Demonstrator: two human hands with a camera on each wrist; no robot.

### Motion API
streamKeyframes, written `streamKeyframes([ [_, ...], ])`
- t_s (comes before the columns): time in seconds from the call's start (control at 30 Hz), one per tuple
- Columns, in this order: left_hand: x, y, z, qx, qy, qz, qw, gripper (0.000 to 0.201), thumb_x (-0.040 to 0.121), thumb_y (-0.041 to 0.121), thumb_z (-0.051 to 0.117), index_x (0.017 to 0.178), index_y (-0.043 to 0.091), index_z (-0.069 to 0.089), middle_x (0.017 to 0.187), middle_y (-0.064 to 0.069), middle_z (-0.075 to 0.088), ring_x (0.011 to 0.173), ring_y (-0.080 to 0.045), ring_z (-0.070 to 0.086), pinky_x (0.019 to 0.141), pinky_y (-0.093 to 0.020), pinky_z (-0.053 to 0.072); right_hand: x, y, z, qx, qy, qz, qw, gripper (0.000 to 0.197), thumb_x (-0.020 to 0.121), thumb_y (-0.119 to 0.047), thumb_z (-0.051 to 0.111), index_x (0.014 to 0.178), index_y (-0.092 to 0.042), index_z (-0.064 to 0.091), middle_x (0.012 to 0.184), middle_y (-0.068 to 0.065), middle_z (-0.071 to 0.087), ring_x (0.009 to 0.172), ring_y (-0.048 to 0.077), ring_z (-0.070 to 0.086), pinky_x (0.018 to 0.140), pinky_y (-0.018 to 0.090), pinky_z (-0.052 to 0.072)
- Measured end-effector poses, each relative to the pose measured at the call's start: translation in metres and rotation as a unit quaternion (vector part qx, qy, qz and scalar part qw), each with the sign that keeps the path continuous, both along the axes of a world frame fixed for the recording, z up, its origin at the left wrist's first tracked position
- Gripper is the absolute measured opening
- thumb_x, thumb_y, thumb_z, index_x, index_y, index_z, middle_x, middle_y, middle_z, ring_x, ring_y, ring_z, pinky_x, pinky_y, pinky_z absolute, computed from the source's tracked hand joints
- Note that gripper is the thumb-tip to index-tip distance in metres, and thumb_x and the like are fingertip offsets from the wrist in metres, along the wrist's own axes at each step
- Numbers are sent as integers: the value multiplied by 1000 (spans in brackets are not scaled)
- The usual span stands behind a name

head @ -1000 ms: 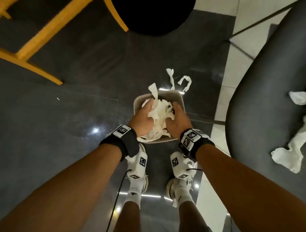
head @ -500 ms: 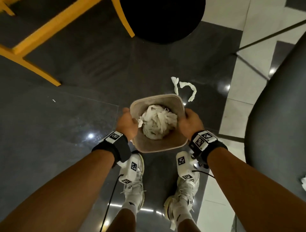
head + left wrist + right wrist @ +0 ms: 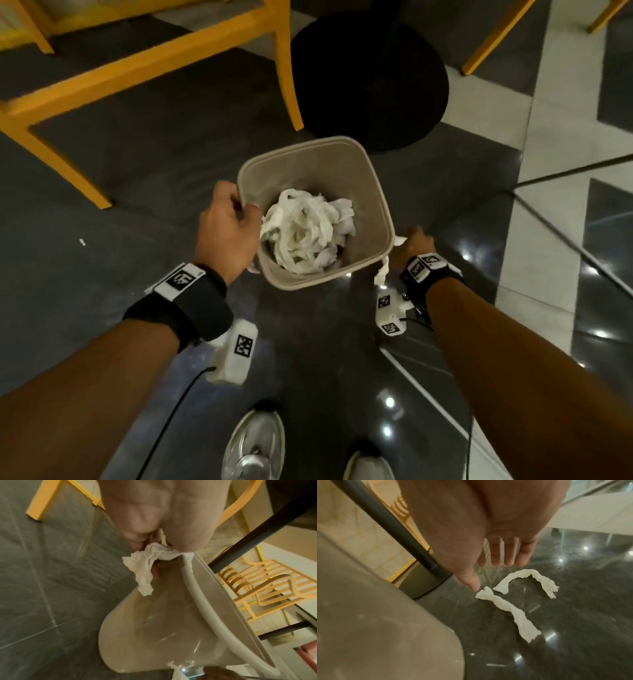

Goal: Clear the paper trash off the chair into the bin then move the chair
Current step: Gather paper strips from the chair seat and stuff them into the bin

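The bin (image 3: pixel 375 192) is in my left hand (image 3: pixel 227 228), whose grip is closed on the near-left rim with a scrap of tissue (image 3: pixel 145 566) pinched against the plastic; the bin looks lifted and tilted a little, though I cannot tell for certain that it is off the floor. Inside sits a wad of paper trash (image 3: pixel 306 236), so I judge most of the clearing done. My right hand (image 3: pixel 488 534) hangs with the grip open and fingers straight, holding nothing, just beside the bin's right wall and right above two loose paper strips (image 3: pixel 510 609) lying on the dark floor (image 3: pixel 102 260). Those strips, and the scrap under my left thumb, remain to go in; the chair to be cleared is not in view, so I cannot say whether it holds more paper, and moving it is not yet done. Outward, the round black table base (image 3: pixel 370 78) lies close beyond the bin's far rim, yellow chair legs (image 3: pixel 287 65) stand beside that and to the left, and a thin dark rod (image 3: pixel 575 168) crosses on the right. The open room lies on the near floor, by my shoes (image 3: pixel 253 445).
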State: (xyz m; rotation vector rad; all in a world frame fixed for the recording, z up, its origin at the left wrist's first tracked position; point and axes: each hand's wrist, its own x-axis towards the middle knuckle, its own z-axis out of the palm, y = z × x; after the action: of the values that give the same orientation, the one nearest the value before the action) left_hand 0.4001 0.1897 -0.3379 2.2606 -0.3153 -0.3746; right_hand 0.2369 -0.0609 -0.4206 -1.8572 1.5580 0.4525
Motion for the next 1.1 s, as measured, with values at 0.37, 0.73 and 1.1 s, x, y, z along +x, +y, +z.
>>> streamKeyframes([
  [0.37,27,-35,-20,-54,5,-25,998,9,95,21,55,101,14,52,78,1,61,69,-17,57,62,-35,44,11,-35,-112,-51,135,160,977,96,63,-65,81,144,-39,35,156,13,33,135,43,41,108,56,42],
  [0.73,14,-19,-3,35,52,-43,997,10,100,15,47,101,12,37,75,5,50,66,-16,52,55,-30,34,32,-45,32,-115,-239,-73,961,24,89,-22,67,111,-13,71,107,13,73,101,27,69,79,29,50],
  [1.1,-91,48,34,104,213,-55,970,9,100,12,49,99,13,40,75,-2,53,75,-28,58,66,-34,41,-1,124,159,73,-153,249,954,17,83,-30,68,100,-27,69,91,-5,68,82,12,62,77,27,48],
])
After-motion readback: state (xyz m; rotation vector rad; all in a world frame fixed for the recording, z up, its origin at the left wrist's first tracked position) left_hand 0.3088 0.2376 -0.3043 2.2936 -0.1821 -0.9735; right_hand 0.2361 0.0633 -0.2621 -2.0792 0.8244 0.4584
